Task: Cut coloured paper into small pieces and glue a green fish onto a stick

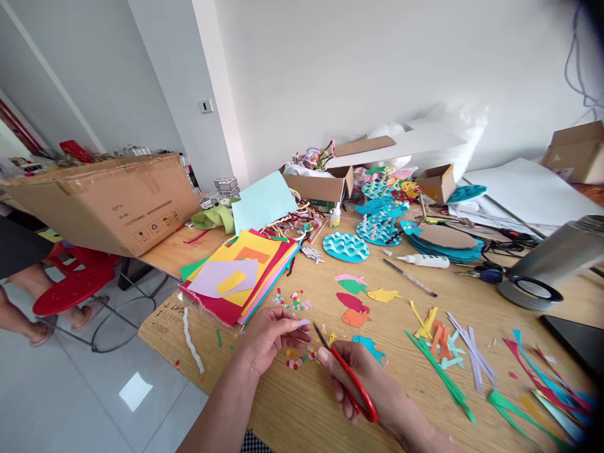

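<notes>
My left hand (268,340) pinches a small lilac paper piece (303,323) between thumb and fingers. Just to its right, my right hand (372,374) grips red-handled scissors (353,377), their blades pointing up and left near the paper. Below and behind my left hand lie small round paper dots (295,363) in several colours. Beyond the scissors are cut-out paper fish: a yellow fish (384,295), a red fish (352,303), an orange fish (356,318) and a blue fish (370,350), among others. Whether the blades touch the paper I cannot tell.
Coloured paper sheets (226,277) are stacked at the left. Paper strips (438,371) lie at the right, near a metal flask (561,251). Farther back sit a wavy blue disc (345,247) and a glue bottle (425,260). A person's legs (28,270) show beside a red stool (73,292).
</notes>
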`<state>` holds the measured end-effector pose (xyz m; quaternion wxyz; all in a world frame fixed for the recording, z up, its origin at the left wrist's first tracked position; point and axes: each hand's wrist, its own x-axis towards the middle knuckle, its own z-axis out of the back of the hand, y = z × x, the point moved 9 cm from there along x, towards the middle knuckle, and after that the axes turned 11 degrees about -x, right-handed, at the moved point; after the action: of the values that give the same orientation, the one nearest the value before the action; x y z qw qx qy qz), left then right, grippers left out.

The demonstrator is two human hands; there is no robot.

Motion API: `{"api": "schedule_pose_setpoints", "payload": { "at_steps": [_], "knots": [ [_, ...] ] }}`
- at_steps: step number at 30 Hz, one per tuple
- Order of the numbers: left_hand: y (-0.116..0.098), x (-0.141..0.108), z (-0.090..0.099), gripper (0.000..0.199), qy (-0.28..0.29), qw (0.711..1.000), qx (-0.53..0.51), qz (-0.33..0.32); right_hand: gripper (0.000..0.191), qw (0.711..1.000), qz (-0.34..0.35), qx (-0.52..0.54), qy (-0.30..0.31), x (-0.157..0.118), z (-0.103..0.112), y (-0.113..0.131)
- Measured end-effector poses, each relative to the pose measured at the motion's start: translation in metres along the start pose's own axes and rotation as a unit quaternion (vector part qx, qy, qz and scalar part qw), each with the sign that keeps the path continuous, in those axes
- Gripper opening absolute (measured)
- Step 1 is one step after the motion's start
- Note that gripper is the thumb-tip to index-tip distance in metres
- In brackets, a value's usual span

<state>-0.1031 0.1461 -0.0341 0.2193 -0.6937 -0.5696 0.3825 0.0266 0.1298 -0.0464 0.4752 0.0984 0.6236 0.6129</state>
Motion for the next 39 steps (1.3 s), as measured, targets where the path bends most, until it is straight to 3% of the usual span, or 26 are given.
{"api": "schedule_pose_setpoints", "payload": {
  "at_steps": [5, 12, 24, 39],
  "knots": [
    [0.002, -0.004, -0.006, 0.02, -0.052, 0.994, -0.074, -0.054, 0.051, 0.998, 0.053, 0.025, -0.01, 0.002, -0.001, 0.006],
    [0.025, -0.01, -0.023, 0.017, -0.072, 0.985, -0.133, -0.081, 0.059, 0.997, 0.067, 0.046, -0.009, 0.003, -0.005, 0.009],
    [0.042, -0.016, -0.021, 0.021, -0.131, 0.97, -0.16, -0.124, 0.058, 0.996, 0.06, 0.064, -0.028, 0.008, -0.003, 0.004],
    [0.045, -0.016, -0.02, 0.022, -0.14, 0.969, -0.161, -0.126, 0.057, 0.996, 0.057, 0.058, -0.039, 0.008, -0.001, 0.004]
  ]
}}
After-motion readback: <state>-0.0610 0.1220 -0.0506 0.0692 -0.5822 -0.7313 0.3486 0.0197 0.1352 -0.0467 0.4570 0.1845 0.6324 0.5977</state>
